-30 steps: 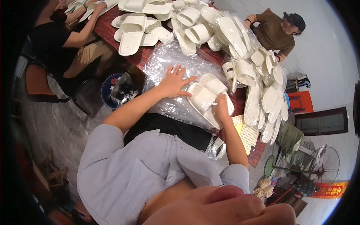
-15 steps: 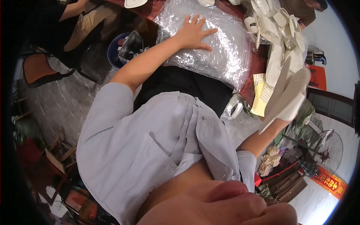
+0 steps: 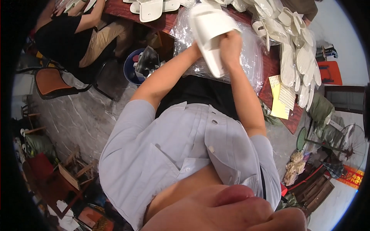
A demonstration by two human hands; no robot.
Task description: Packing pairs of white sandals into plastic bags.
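Observation:
A white slide slipper (image 3: pixel 208 24) is held up over the table in front of me; whether a second one lies behind it I cannot tell. My right hand (image 3: pixel 231 48) grips it from the right, with fingers reaching in under the strap. On the other side, my left hand (image 3: pixel 197 51) is at the slipper's left edge, its fingers hidden behind the sole. Beneath both hands lies a stack of clear plastic bags (image 3: pixel 251 65), shiny and wrinkled.
White slippers (image 3: pixel 287 57) are heaped on the dark red table (image 3: pixel 268 92), right of the bags, beside yellow sticker sheets (image 3: pixel 280 107). More slippers (image 3: pixel 151 10) lie at the far left. A blue bin (image 3: pixel 133 69), an orange chair (image 3: pixel 52 82) and a seated person (image 3: pixel 63 42) are on the left.
My right hand has brought the slipper from the right side to above the plastic bags. My left hand, earlier spread flat on the bags, has gone behind the slipper.

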